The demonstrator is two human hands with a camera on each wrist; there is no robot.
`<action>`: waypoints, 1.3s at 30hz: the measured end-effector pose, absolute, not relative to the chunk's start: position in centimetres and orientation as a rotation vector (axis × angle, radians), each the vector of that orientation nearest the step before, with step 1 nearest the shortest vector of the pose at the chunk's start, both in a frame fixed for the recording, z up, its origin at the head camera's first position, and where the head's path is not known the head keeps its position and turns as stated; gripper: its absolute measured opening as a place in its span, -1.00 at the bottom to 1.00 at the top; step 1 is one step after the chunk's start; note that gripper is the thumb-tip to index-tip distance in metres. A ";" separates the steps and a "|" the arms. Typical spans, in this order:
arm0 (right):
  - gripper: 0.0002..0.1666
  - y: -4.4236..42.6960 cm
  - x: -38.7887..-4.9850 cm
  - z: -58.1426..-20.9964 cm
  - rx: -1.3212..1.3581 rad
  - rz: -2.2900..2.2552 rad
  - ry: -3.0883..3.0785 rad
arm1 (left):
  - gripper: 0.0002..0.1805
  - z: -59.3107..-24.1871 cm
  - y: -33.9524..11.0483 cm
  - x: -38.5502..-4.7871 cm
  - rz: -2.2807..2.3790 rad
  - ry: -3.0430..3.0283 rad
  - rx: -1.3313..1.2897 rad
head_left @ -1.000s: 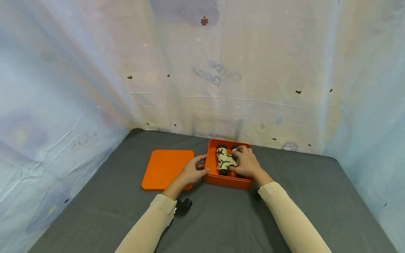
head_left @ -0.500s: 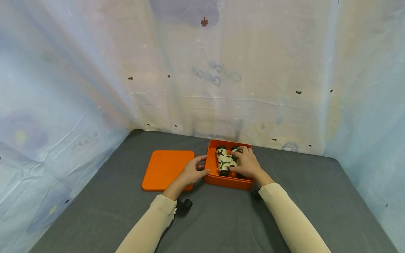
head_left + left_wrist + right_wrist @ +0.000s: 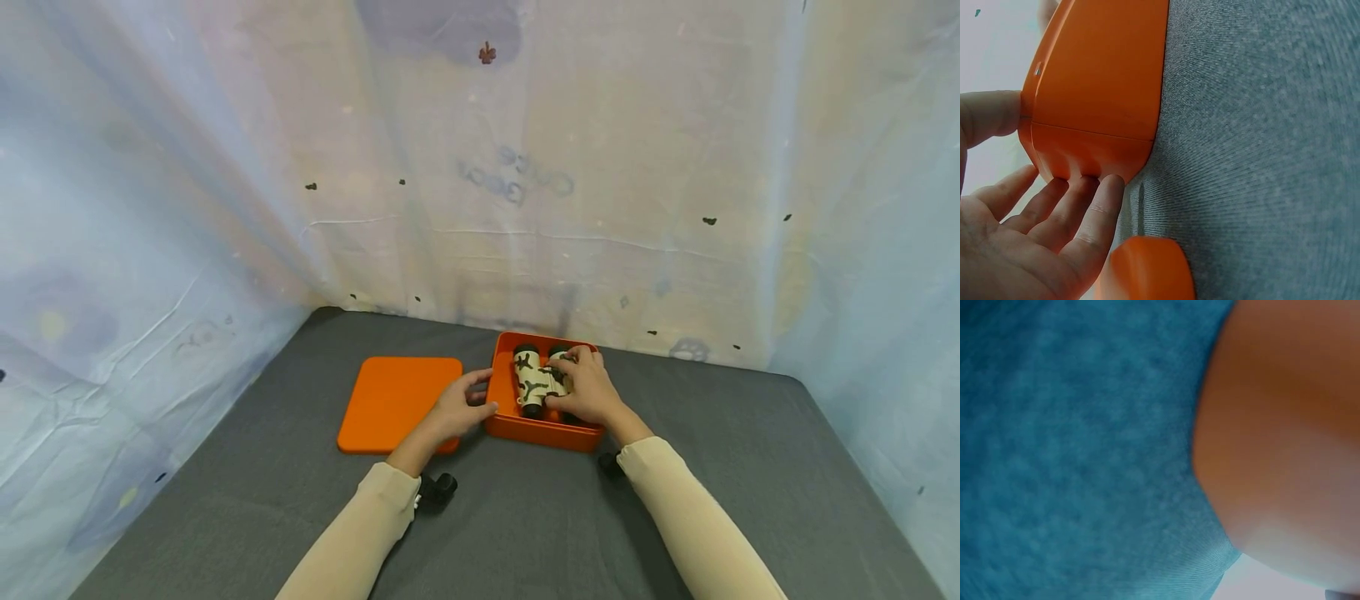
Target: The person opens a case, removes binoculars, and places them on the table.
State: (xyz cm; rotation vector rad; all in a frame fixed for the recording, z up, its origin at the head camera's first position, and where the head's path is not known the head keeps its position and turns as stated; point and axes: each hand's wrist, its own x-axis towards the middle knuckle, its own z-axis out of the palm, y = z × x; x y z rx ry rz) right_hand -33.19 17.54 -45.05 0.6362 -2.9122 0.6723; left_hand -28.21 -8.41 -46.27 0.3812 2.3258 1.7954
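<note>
Camouflage-patterned binoculars [image 3: 529, 375] with black ends lie in an orange box [image 3: 542, 432]. My right hand [image 3: 589, 388] reaches over the box's right side and grips the binoculars' right barrel, thumb at the near end and fingers farther back, which partly hides that barrel. At the box's near left corner, my left hand [image 3: 454, 407] touches the outside. The left wrist view has the thumb on the box [image 3: 1100, 69] near its rim and fairly straight fingertips against the adjoining side. In the right wrist view only the blurred box wall [image 3: 1285, 450] shows, not the fingers.
A flat orange lid [image 3: 400, 406] lies on the grey cloth-covered table [image 3: 517, 533], left of the box and partly under the left forearm. Pale patterned sheeting [image 3: 600, 150] hangs behind the table and along both sides. Black wrist cameras sit below both wrists.
</note>
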 end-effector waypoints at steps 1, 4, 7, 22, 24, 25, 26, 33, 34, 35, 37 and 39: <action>-0.20 17.5 -33.2 -45.1 0.631 0.683 -2.910 | -0.31 -46.3 -8.4 -28.2 1.794 2.328 0.382; -0.20 17.6 -33.2 -45.1 0.627 0.709 -2.902 | -0.32 -46.3 -8.4 -28.3 1.790 2.325 0.378; -0.20 17.6 -33.2 -45.1 0.624 0.724 -2.893 | -0.32 -46.3 -8.4 -28.4 1.786 2.328 0.376; -0.20 17.7 -33.2 -44.7 0.640 0.786 -2.882 | -0.32 -46.4 -8.4 -28.4 1.754 2.372 0.383; -0.21 17.7 -33.2 -44.6 0.639 0.800 -2.883 | -0.32 -46.4 -8.4 -28.4 1.746 2.379 0.378; -0.21 17.7 -33.3 -44.6 0.638 0.804 -2.885 | -0.32 -46.4 -8.4 -28.4 1.741 2.383 0.377; -0.22 17.7 -33.3 -44.5 0.636 0.808 -2.885 | -0.33 -46.4 -8.4 -28.4 1.738 2.386 0.375; -0.26 17.6 -33.4 -43.8 0.656 0.835 -2.858 | -0.32 -46.2 -8.3 -28.4 1.747 2.378 0.366; -0.26 17.6 -33.3 -43.7 0.664 0.837 -2.853 | -0.32 -46.2 -8.3 -28.4 1.750 2.376 0.366; -0.26 17.6 -33.3 -43.6 0.671 0.836 -2.850 | -0.32 -46.3 -8.3 -28.4 1.752 2.376 0.367; -0.25 17.6 -33.3 -43.3 0.678 0.833 -2.848 | -0.33 -46.3 -8.4 -28.4 1.753 2.375 0.367; -0.25 17.6 -33.2 -43.1 0.679 0.831 -2.851 | -0.33 -46.3 -8.4 -28.3 1.753 2.377 0.373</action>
